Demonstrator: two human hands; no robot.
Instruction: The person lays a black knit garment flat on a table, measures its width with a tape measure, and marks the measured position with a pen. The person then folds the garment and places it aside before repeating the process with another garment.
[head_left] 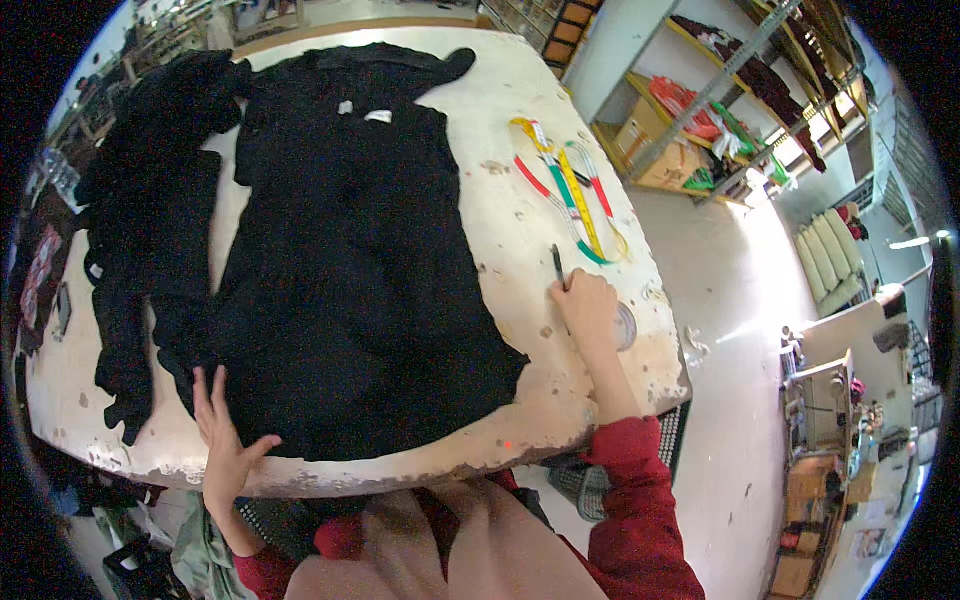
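A black knitted garment [345, 270] lies spread flat across the pale table, with two small white labels near its neck. At its lower left edge rests my left hand [226, 440], fingers spread, fingertips on the cloth. My right hand [590, 305] is over the right side of the table, closed on a slim dark pen-like tool [557, 262] that points away from me. Beside that wrist lies a round, pale, disc-like object [625, 327], partly covered by the hand. A yellow, red, green and white measuring tape [575, 195] lies loosely looped beyond my right hand.
More black garments [150, 190] lie along the left of the worn table [560, 400], whose front edge is close to my body. A metal shelf rack [690, 120] with bags and boxes stands at the far right, past a pale floor [730, 330].
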